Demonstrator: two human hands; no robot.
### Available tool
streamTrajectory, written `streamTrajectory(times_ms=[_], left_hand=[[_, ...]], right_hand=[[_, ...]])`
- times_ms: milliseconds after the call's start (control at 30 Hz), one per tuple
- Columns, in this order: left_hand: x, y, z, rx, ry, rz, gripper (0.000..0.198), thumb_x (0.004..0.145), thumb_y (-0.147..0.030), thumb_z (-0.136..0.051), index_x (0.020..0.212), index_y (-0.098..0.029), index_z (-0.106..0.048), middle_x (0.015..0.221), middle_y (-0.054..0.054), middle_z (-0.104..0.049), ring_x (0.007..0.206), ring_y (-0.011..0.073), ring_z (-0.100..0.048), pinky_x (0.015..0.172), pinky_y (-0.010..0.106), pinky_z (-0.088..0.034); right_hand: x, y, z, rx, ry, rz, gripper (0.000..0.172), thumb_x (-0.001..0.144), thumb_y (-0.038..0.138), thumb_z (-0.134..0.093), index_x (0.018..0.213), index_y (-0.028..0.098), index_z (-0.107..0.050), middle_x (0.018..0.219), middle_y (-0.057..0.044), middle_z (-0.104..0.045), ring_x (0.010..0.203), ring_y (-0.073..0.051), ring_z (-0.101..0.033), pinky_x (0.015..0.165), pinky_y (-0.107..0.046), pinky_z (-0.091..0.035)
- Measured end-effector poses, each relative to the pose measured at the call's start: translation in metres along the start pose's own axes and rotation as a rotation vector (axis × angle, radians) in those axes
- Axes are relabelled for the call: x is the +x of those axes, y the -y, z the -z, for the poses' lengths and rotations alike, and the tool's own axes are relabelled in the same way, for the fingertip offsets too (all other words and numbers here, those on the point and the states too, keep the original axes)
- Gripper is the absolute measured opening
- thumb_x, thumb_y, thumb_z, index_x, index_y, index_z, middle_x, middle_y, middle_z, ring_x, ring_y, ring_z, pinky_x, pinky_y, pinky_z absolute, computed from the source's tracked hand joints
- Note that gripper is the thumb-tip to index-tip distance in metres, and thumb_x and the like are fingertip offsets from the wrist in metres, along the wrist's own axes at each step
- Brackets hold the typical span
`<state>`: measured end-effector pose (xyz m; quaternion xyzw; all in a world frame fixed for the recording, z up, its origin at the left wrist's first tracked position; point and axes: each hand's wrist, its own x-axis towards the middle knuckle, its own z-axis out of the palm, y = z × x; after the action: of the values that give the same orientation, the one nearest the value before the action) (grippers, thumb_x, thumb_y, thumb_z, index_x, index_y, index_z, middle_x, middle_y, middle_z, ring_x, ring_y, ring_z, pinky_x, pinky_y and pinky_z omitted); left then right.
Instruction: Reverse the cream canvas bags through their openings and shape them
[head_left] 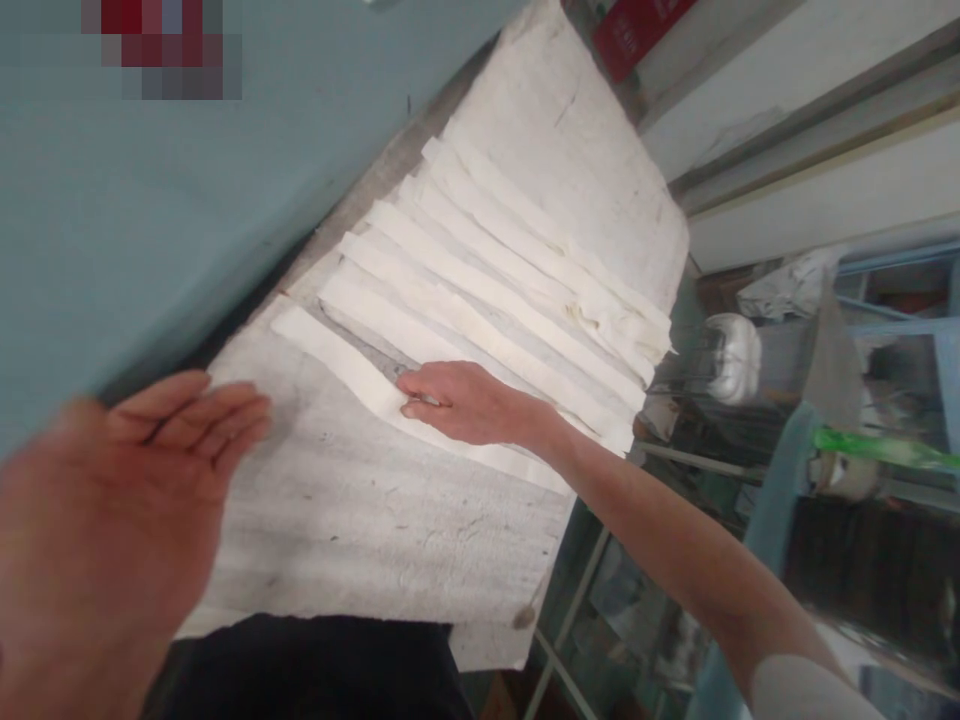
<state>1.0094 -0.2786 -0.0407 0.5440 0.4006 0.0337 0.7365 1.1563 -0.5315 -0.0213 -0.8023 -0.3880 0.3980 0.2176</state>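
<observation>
Several long white strips (495,290) lie side by side across a table covered with a white cloth (360,510). My right hand (465,402) lies flat on the nearest strip (337,355), fingers stretched out and pressing it down. My left hand (112,500) hovers close to the camera at the lower left, palm showing, fingers together and extended, holding nothing. It is apart from the strips, above the table's near left part.
A teal wall (150,200) runs along the table's left side. To the right, beyond the table edge, stand metal frames, a white bundle (731,355) and a green rod (885,447). A dark garment (315,670) shows at the bottom.
</observation>
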Motion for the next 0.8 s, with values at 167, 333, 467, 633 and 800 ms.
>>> streamTrajectory(times_ms=[167,333,467,633,800], left_hand=[[-0.069,0.059,-0.033,0.654,0.338,-0.496,0.016,0.105,-0.033,-0.065,0.103,-0.026,-0.079,0.092,0.001,-0.086,0.083,0.0234,-0.081,0.079,0.035,-0.067],[-0.069,0.087,-0.058,0.911,0.425,-0.762,0.024,0.107,-0.019,-0.054,0.113,-0.022,-0.078,0.103,0.01,-0.083,0.09,0.0298,-0.074,0.078,0.042,-0.059],[-0.068,0.087,-0.058,1.054,0.426,-0.865,0.024,0.108,-0.016,-0.052,0.117,-0.019,-0.075,0.1,0.011,-0.078,0.083,0.0314,-0.066,0.071,0.044,-0.052],[-0.072,0.085,-0.061,1.093,0.398,-0.922,0.024,0.114,-0.021,-0.048,0.119,-0.02,-0.071,0.104,0.012,-0.078,0.085,0.0311,-0.065,0.074,0.044,-0.051],[-0.074,0.084,-0.064,1.093,0.376,-0.92,0.025,0.116,-0.024,-0.046,0.118,-0.019,-0.07,0.103,0.012,-0.077,0.084,0.0315,-0.064,0.074,0.045,-0.051]], right_hand=[[-0.003,0.003,-0.013,-0.119,-0.062,0.004,0.022,0.118,0.027,-0.052,0.097,0.023,-0.058,0.095,-0.005,-0.07,0.093,-0.023,-0.06,0.079,-0.034,-0.039],[-0.004,0.005,-0.018,-0.096,-0.087,-0.005,0.022,0.116,0.023,-0.05,0.095,0.022,-0.058,0.094,-0.005,-0.068,0.091,-0.023,-0.059,0.08,-0.035,-0.039],[-0.02,0.004,-0.02,0.181,-0.131,-0.017,0.022,0.108,0.025,-0.057,0.087,0.024,-0.051,0.084,0.0,-0.059,0.082,-0.019,-0.053,0.08,-0.034,-0.039],[-0.053,0.005,-0.019,0.527,-0.182,-0.086,0.035,0.113,0.051,-0.052,0.093,0.023,-0.056,0.081,0.003,-0.057,0.073,-0.015,-0.051,0.07,-0.029,-0.042],[-0.067,0.013,-0.012,0.868,-0.182,-0.163,0.047,0.101,0.066,-0.078,0.093,0.021,-0.063,0.079,0.004,-0.057,0.071,-0.014,-0.048,0.065,-0.026,-0.041]])
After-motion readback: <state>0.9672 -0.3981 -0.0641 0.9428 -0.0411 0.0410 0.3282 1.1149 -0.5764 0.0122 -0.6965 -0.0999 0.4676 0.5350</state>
